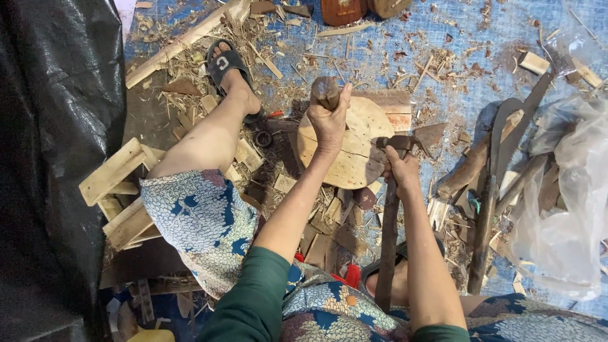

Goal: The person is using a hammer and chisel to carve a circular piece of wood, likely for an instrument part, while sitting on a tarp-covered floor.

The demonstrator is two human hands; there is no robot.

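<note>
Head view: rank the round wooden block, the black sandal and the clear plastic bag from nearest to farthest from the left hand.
From the left hand:
1. Round wooden block, directly under and beside the hand.
2. Black sandal, up and to the left, on the person's foot.
3. Clear plastic bag, far off at the right edge.

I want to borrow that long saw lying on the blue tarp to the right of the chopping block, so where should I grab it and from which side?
Take the saw by its long wooden handle, the lower end nearest the seated person. Come from above on its left side: the plastic bag crowds the right, and the toothed blade points away at the top.
</note>
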